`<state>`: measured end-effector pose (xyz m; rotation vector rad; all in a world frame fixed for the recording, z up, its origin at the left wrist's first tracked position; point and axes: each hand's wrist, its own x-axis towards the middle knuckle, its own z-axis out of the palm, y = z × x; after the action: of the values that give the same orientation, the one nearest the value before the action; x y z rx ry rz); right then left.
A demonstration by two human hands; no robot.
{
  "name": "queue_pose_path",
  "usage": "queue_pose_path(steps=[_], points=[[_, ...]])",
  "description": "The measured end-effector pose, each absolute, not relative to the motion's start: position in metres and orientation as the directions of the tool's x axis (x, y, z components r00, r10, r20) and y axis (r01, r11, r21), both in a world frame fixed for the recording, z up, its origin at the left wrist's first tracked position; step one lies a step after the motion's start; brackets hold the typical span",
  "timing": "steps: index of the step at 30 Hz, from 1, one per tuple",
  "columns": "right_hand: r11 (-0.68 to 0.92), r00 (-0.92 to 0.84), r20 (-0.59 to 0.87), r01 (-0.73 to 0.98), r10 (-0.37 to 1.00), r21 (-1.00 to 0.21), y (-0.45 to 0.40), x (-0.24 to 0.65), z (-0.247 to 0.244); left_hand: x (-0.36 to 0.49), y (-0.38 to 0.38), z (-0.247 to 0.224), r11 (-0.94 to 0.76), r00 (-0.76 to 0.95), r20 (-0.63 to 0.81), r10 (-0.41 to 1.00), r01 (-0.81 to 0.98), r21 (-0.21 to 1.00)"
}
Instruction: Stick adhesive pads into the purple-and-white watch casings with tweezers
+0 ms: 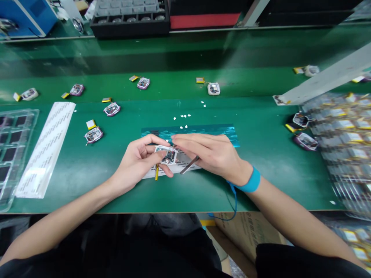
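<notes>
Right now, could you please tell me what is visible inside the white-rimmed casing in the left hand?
Inside the casing, a dark, populated circuit board shows. The left hand covers part of it, and anything beneath the board is hidden.

Bright table, darker below.
I see shiny streaks on the blue strip; the little case looks fuzzy, and the right-side trays look smeary.

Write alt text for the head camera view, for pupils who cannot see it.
A person's left hand holds a small white-framed device with an exposed circuit board; the right hand, wearing a blue wristband, holds a slim grey metal tool. Similar devices lie on the green table.
</notes>
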<state>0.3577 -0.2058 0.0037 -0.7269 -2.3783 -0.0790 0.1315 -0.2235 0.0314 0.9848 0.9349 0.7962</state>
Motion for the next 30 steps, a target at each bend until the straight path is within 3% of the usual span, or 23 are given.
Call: queue_pose_path(steps=[8, 18, 23, 25, 26, 30], points=[[0.849, -0.701, 0.544, 0.527, 0.461, -0.041, -0.214, 0.360, 0.011, 0.136, -0.230, 0.026, 0.178, 0.275, -0.171, 0.946, 0.001, 0.984], [0.773, -0.725, 0.543, 0.602, 0.423, 0.201, -0.224, 0.345, 0.011, 0.144, -0.244, 0.018, -0.001, 0.187, -0.024, 0.982, 0.131, 0.991], [0.783, -0.767, 0.501, 0.571, 0.401, 0.248, -0.229, 0.344, 0.015, 0.143, -0.247, 0.017, -0.083, 0.143, 0.054, 0.988, 0.205, 0.975], [0.803, -0.737, 0.527, 0.575, 0.423, 0.158, -0.229, 0.343, 0.015, 0.142, -0.246, 0.017, -0.111, 0.135, 0.083, 0.987, 0.221, 0.969], [0.811, -0.693, 0.556, 0.582, 0.458, 0.058, -0.228, 0.343, 0.014, 0.141, -0.245, 0.018, -0.128, 0.141, 0.098, 0.985, 0.224, 0.966], [0.751, -0.503, 0.559, 0.474, 0.660, -0.460, -0.223, 0.338, 0.013, 0.138, -0.244, 0.020, -0.213, 0.198, 0.165, 0.966, 0.254, 0.943]])
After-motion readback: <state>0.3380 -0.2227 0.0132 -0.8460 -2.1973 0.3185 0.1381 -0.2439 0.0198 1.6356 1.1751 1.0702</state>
